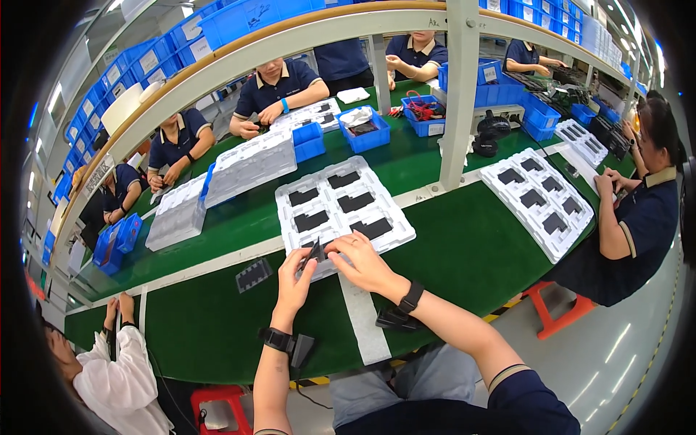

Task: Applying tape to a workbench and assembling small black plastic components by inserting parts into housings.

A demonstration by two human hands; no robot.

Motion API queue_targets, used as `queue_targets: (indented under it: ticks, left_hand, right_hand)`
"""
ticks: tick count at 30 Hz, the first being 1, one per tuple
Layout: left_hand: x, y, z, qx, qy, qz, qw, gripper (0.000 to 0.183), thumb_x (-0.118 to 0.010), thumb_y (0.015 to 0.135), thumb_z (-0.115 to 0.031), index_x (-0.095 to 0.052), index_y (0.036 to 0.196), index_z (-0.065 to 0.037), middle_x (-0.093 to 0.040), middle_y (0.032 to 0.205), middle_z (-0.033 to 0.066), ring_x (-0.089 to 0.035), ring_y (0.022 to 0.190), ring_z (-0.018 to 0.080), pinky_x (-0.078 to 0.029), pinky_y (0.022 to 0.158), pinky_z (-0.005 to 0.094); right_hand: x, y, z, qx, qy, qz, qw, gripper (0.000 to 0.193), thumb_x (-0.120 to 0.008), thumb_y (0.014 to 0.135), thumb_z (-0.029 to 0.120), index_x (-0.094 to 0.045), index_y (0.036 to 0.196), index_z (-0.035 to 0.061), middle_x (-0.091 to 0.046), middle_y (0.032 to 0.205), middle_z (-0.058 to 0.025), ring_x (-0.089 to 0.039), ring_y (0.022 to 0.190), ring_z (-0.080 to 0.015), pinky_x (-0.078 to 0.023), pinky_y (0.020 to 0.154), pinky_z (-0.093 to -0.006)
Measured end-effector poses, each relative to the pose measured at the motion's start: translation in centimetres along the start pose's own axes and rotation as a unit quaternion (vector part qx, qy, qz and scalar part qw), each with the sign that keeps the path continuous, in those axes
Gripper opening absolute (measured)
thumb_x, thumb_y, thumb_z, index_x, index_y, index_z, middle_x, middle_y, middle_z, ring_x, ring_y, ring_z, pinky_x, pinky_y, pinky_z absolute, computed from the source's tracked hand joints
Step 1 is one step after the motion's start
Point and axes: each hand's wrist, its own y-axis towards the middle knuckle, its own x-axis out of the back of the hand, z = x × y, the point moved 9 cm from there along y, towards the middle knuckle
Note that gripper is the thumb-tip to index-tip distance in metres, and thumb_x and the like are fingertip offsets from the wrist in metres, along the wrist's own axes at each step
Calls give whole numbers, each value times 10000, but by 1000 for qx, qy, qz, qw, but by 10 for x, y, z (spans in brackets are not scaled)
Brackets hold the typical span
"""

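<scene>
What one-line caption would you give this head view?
Both hands, left hand and right hand, hold a flat black part at a white moulded tray on a green workbench.

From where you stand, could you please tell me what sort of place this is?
Most likely a factory assembly line: a long green-topped workbench lined with seated people in matching dark uniforms, white moulded trays holding flat black parts, and blue plastic storage bins stacked on racks.

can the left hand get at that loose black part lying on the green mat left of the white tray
Probably yes. The loose black part lies flat on the green mat, just left of the left hand, with nothing between them. That hand already pinches a thin black piece, though.
</scene>
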Motion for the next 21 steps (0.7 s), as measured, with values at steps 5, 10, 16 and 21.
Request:
queue_targets:
  ticks: [5,10,16,21]
  left_hand:
    - [-3,1,-11,-25,3,-6,1000,285,-592,807,-180,-544,1006,18,-568,910,96,-547,847,179,-426,737,282]
    - [-6,-2,-12,-25,-22,-8,999,344,-672,739,-113,-509,1017,8,-568,905,87,-529,805,137,-422,733,257]
    - [-7,-2,-13,-15,-23,-5,1000,378,-691,724,-128,-495,1022,-5,-566,886,79,-529,791,137,-427,724,264]
    - [-2,-3,-26,-52,-6,-14,999,426,-652,749,-76,-442,1116,-21,-535,977,68,-518,931,139,-428,802,307]
  right_hand:
    - [1,2,0,11,42,-8,999,186,-503,847,189,-560,884,16,-588,847,-119,-539,864,-282,-359,864,-402]
    - [2,2,-3,-40,146,-23,988,184,-536,823,163,-554,847,-19,-588,784,-142,-541,789,-284,-411,725,-342]
    - [-2,-4,-13,-55,138,-31,988,160,-585,784,124,-568,840,-25,-595,760,-139,-558,721,-263,-431,664,-331]
    - [-2,-4,-17,-79,147,-43,985,147,-584,778,107,-569,830,-30,-600,749,-137,-573,687,-246,-437,643,-317]
